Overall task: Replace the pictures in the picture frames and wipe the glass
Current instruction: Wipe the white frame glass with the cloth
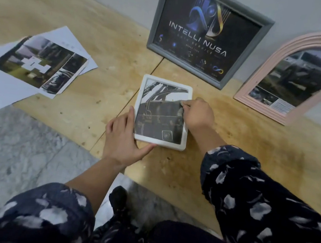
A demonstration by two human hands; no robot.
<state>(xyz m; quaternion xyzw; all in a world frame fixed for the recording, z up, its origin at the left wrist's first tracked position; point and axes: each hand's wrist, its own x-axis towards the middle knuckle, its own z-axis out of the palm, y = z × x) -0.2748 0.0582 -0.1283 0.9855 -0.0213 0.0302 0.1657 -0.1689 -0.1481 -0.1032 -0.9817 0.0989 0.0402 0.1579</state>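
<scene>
- Three frames sit on the wooden board (90,101) in front of you: a small white frame (183,142) lying flat close to you, a grey frame (156,31) propped against the wall behind it, and a pink arched frame (272,60) leaning to the right of the grey one.
- Your left hand (122,139) lies against the white frame's left edge, fingers fairly straight along the side and thumb stretched under the near edge, steadying it rather than closing round it.
- Your right hand (198,114) rests at the frame's right edge with fingertips curled, pinching the right edge of the dark picture (158,119) that lies in the white frame.
- The picture fills most of the opening; its upper right part looks lifted or creased where you pinch it.
- A loose stack of printed sheets (40,61) lies well apart on the left, partly overhanging the board onto the marble floor (12,154).
- Both your sleeves are dark with pale blotches.
</scene>
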